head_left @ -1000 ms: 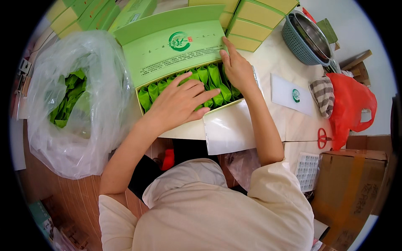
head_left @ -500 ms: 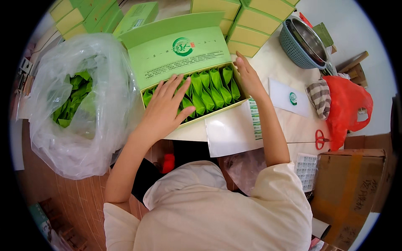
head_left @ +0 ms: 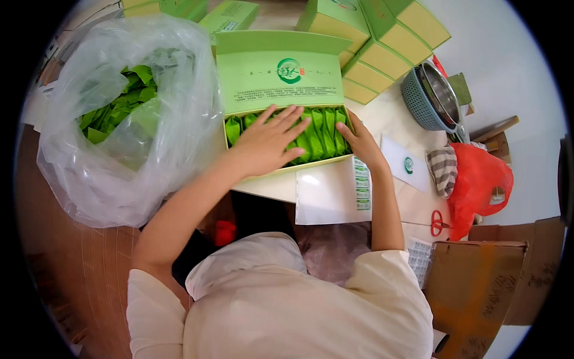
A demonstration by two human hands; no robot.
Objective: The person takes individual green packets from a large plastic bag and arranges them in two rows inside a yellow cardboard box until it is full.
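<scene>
A shallow pale-green gift box (head_left: 308,166) lies with its hinged lid (head_left: 257,84) raised at the back. Inside, a row of bright green foil packets (head_left: 323,133) stands on edge. My left hand (head_left: 269,142) lies across the packets with its fingers spread, hiding those in the middle. At the box's right end is my right hand (head_left: 366,146); its thumb reaches over the packets and its fingers lie along the end wall, gripping it.
To the left bulges a clear plastic bag (head_left: 185,119) of loose green packets (head_left: 119,107). Stacked boxes (head_left: 376,63) rise behind. On the right are a blue colander (head_left: 421,99), a white card (head_left: 403,163), red scissors (head_left: 439,222), a red bag (head_left: 478,185) and a carton (head_left: 472,287). A sticker sheet (head_left: 326,197) overhangs the front edge.
The view has shifted, so the box appears farther right and slightly lower. My left hand has moved along the packets toward the right, and my right thumb now reaches over the end packets.
</scene>
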